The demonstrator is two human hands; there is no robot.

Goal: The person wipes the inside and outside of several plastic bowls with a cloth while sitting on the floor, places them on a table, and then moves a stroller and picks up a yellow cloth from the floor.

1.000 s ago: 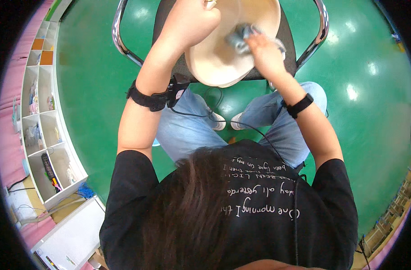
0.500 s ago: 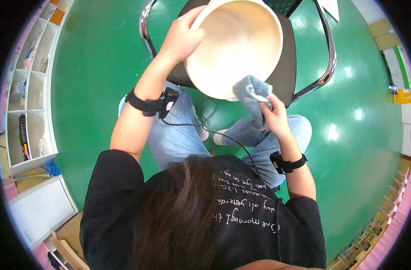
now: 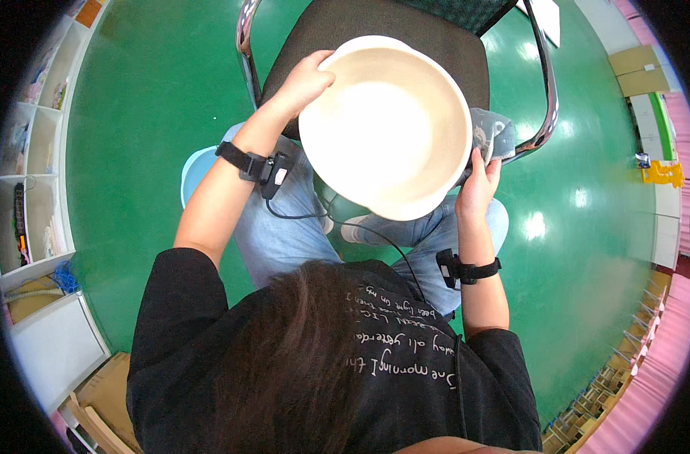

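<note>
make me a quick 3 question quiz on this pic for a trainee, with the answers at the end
1. What does the right hand hold?
2. True or false: the left hand grips the cream basin by its rim.
3. On which side of the legs does the light-blue tub show?
A) left
B) right

Key:
1. A grey-blue cloth
2. True
3. A

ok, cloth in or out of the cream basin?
Out: the grey-blue cloth shows outside the right rim of the basin, held in the right hand.
</note>
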